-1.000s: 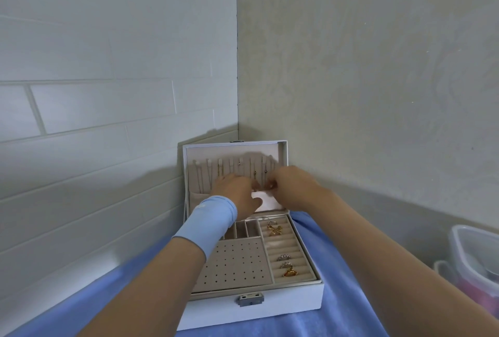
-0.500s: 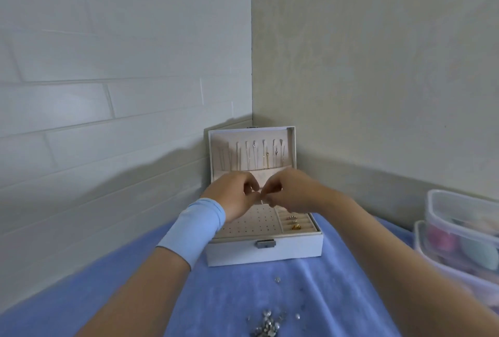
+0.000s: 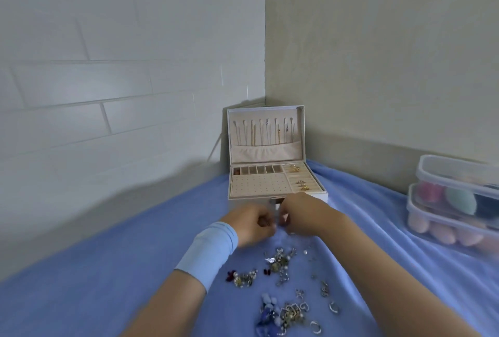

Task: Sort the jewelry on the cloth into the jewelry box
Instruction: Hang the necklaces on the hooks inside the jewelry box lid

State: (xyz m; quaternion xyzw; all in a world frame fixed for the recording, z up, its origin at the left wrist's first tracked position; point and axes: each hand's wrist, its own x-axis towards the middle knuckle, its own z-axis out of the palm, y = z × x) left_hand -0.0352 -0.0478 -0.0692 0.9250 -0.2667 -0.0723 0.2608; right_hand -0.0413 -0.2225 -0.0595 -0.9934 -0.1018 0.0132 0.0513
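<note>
**Sorting in progress: hands meet over the cloth for a small piece**

Obs. Mixed silver, gold, pearl and red loose jewelry (image 3: 280, 262) lies scattered on the wrinkled blue cloth (image 3: 129, 269). One cluster sits just beneath the hands. Another with blue beads (image 3: 280, 315) is nearer the viewer, and a few hoop earrings (image 3: 333, 307) lie apart to the right. Most pieces are not yet in the box.

The white hinged jewelry box (image 3: 251, 199) stands open in the wall corner, lid upright. Thin chains (image 3: 266, 131) hang from hooks in the lid. A few gold rings (image 3: 302, 184) sit in the ring rolls on the right. The perforated earring panel (image 3: 259, 185) looks unfilled.

Hands. The left hand (image 3: 252, 224), with a light-blue wristband (image 3: 208, 250), and the right hand (image 3: 302, 215) are together, fingertips nearly touching, just in front of the box's clasp and above the cloth. Both sets of fingers are curled inward. Motion blur hides whether either pinches a piece, so I cannot tell.

Judgement. The step looks like working a small item between both hands, perhaps an earring and its back. Next comes a fine pinch and a short forward carry to the earring panel or a small compartment. Tangled clusters will probably need separating first.

Surroundings. Stacked clear plastic lidded containers (image 3: 456, 201) stand at the right.
</note>
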